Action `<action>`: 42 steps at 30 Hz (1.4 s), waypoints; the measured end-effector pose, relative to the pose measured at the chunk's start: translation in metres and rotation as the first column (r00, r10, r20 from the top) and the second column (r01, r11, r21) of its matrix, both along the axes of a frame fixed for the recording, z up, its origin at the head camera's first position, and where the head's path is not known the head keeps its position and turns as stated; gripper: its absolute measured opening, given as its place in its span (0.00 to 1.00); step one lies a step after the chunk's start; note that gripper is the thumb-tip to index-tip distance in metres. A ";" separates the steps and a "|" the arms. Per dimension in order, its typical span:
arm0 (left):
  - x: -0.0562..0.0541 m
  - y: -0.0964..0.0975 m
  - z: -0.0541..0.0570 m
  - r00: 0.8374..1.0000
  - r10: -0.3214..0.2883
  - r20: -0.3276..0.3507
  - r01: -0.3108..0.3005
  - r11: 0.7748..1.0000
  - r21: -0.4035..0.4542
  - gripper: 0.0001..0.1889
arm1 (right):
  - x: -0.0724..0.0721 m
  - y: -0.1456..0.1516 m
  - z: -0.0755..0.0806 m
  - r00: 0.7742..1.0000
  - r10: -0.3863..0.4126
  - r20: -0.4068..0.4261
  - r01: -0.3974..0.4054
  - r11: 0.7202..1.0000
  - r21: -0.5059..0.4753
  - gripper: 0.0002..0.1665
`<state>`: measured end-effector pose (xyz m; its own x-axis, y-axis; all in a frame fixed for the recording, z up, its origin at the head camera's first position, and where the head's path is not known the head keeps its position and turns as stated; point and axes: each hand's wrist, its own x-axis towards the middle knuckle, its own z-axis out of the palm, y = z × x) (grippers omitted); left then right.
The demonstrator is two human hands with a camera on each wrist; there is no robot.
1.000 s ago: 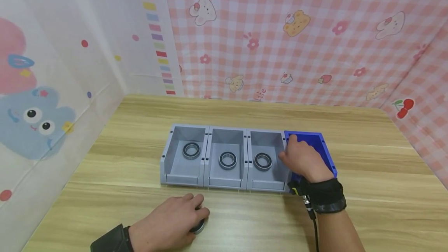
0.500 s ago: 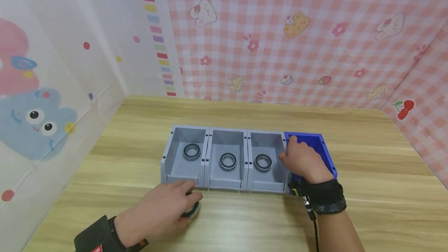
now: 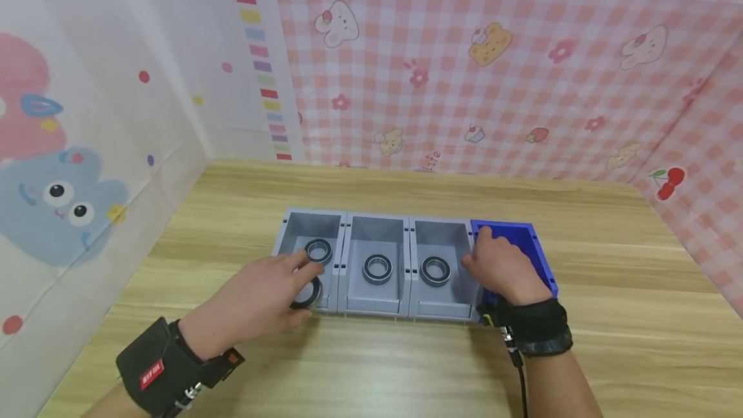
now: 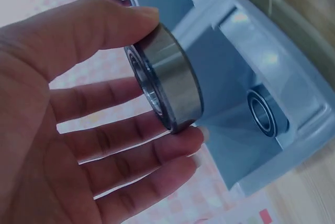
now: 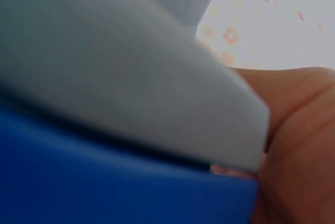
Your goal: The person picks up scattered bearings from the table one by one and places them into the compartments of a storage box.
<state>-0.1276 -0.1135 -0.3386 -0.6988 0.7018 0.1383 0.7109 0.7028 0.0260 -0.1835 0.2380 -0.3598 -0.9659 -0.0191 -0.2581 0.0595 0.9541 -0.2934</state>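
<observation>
My left hand (image 3: 249,302) pinches a ball bearing (image 4: 178,80) by its rim between thumb and fingers. In the head view it is over the front of the left grey bin (image 3: 313,221). Inside that bin, farther back, lies another bearing (image 3: 328,251), partly beside my fingertips. The middle grey bin (image 3: 377,226) and the third grey bin (image 3: 442,229) hold one bearing each, lying flat. My right hand (image 3: 505,263) grips the side walls where the third grey bin meets the blue bin (image 3: 542,253); some of its fingers are hidden.
The bins stand side by side in a row on a wooden table (image 3: 371,366). Behind the table hangs a pink checked cloth (image 3: 371,76), and a white printed cloth (image 3: 174,37) covers the left side. A cable (image 3: 523,379) runs from the right wristband.
My left hand has lifted the bearing from the table in front of the bins and carried it forward and left to the left grey bin. My right hand has stayed in place.
</observation>
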 end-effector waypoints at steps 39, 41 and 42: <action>-0.063 0.017 -0.040 0.971 0.184 0.153 -0.165 0.978 -0.125 0.28 | 0.001 0.000 0.000 1.000 0.000 -0.002 0.000 1.000 -0.012 0.31; -0.064 0.018 -0.041 0.968 0.190 0.161 -0.170 0.977 -0.132 0.28 | 0.001 -0.001 0.000 1.000 0.001 -0.004 -0.001 1.000 -0.010 0.31; -0.064 0.018 -0.042 0.967 0.193 0.164 -0.173 0.976 -0.133 0.28 | 0.001 -0.001 0.000 1.000 0.001 -0.005 -0.002 1.000 -0.010 0.31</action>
<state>-0.1915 -0.0952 -0.3801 -0.8228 0.5636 -0.0729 0.5615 0.8260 0.0489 -0.1828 0.2372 -0.3598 -0.9672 -0.0230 -0.2532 0.0566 0.9514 -0.3028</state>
